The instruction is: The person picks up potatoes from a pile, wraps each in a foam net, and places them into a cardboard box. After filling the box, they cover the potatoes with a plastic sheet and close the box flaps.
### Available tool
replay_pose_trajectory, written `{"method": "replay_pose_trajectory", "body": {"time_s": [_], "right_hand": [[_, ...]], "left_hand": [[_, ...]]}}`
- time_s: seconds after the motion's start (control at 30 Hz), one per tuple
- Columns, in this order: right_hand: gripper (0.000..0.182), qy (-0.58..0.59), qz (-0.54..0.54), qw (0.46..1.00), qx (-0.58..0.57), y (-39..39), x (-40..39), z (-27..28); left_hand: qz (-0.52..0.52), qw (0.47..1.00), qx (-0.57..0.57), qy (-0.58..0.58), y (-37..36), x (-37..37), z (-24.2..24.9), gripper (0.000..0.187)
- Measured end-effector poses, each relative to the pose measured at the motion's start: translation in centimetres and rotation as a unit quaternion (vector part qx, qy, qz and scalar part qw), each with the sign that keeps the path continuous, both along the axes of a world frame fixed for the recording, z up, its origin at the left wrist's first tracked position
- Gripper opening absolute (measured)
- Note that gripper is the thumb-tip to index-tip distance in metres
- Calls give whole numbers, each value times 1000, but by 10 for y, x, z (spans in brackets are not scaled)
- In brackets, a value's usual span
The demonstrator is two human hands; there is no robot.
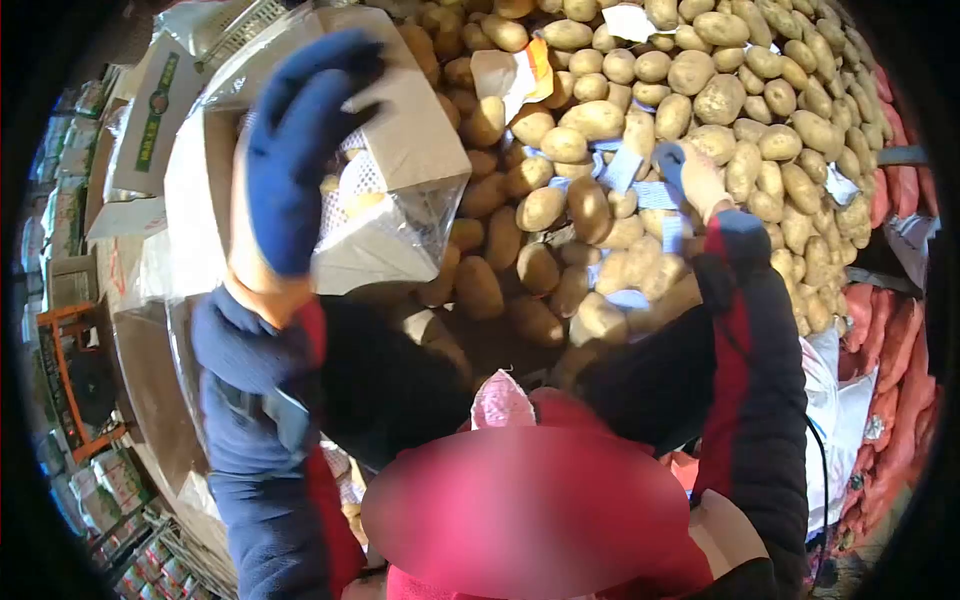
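My left hand (295, 150), in a dark blue glove, is raised over the cardboard box (425, 130) at the left. Its fingers are bent and apart, slightly blurred, with nothing between them. Inside the box are clear plastic lining (390, 235) and potatoes in white foam netting (362, 185). My right hand (697, 178) reaches into the heap of potatoes (720, 100), touching or just above it. Blue shows at its thumb side, and the rest looks pale. Its fingertips are hidden, so I cannot make out whether a potato is in them. Blue-white paper scraps (655, 195) lie beside it.
Loose potatoes (480, 290) lie between my knees and the box. Red mesh sacks (900, 360) and a white sack (825, 430) stand at the right. Another carton (150, 120), an orange metal frame (75, 380) and stacked packs (110, 485) are at the left.
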State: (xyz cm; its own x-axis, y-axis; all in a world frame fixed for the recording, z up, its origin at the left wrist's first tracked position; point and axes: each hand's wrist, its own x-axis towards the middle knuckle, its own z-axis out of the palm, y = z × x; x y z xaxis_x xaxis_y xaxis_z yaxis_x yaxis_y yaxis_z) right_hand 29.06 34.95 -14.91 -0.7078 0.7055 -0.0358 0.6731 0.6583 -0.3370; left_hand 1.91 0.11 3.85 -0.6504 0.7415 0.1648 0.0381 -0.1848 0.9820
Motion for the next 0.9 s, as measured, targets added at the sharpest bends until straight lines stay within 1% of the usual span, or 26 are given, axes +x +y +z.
{"method": "replay_pose_trajectory", "body": {"time_s": [0.03, 0.1, 0.13, 0.17, 0.2, 0.23, 0.27, 0.3, 0.33, 0.37, 0.43, 0.47, 0.5, 0.53, 0.57, 0.6, 0.63, 0.7, 0.73, 0.77, 0.8, 0.83, 0.87, 0.9], "right_hand": [[28, -115, -30, 993, 13, 5, 5, -10], [27, -247, 93, 963, -48, 6, 11, -33], [27, -188, 66, 980, -5, -3, 12, -49], [27, -127, 43, 990, 35, -19, 10, -63], [27, -104, 96, 986, 90, -12, 2, -75], [27, -101, 97, 986, 92, -6, -4, -83], [28, -165, 160, 957, 176, -8, -16, -85], [30, -230, 222, 913, 253, -14, -22, -86], [29, -310, 230, 890, 244, -17, -25, -96], [29, -304, 237, 891, 239, -16, -30, -105], [29, -343, 243, 843, 337, -15, -34, -117], [26, -229, 221, 922, 219, -8, -37, -111], [26, -229, 220, 921, 225, -4, -40, -105], [26, -152, 184, 965, 106, -2, -42, -98], [27, -71, 142, 987, -16, -7, -48, -82], [33, 0, 55, 952, -300, -43, -71, -13], [33, 142, 122, 940, -286, -45, -68, -20], [30, 175, 138, 906, -360, -73, -77, 31], [29, 186, 149, 888, -393, -88, -80, 60], [28, 186, 162, 873, -420, -103, -74, 81], [27, 183, 154, 883, -403, -119, -69, 99], [27, 188, 155, 884, -399, -132, -63, 105], [26, 208, 138, 884, -394, -142, -57, 111], [24, 227, 120, 884, -390, -147, -53, 115]], "left_hand": [[-33, 999, 17, 6, 11, 16, -2, 28], [-72, 994, -4, -82, 28, 38, -32, 35], [-79, 992, -75, -66, 30, 36, -45, 34], [-78, 976, -87, -184, 34, 34, -54, 33], [-89, 972, -65, -209, 33, 28, -68, 34], [-99, 969, -37, -224, 35, 18, -80, 34], [-96, 970, -36, -221, 39, 13, -83, 34], [-99, 979, -39, -173, 40, 11, -87, 35], [-100, 986, -46, -125, 38, 11, -89, 36], [-84, 979, -75, -172, 43, 15, -84, 37], [-103, 976, -77, -174, 44, 12, -91, 33], [-96, 988, -79, -88, 45, 13, -94, 30], [-95, 989, -73, -86, 49, 11, -96, 30], [-77, 983, -92, -140, 53, 11, -96, 31], [-59, 973, -113, -194, 56, 12, -96, 32], [-58, 981, -112, -150, 60, 13, -107, 33], [-90, 984, -145, -52, 61, 15, -106, 35], [-104, 971, -171, 130, 62, 30, -118, 46], [-104, 965, -140, 195, 63, 38, -124, 62], [-122, 975, -76, 169, 66, 49, -126, 70], [-157, 982, -87, 65, 63, 56, -127, 71], [-191, 976, -97, -40, 58, 62, -115, 73], [-216, 966, -100, -101, 58, 63, -111, 62], [-218, 966, -98, -96, 56, 62, -107, 62]]}}
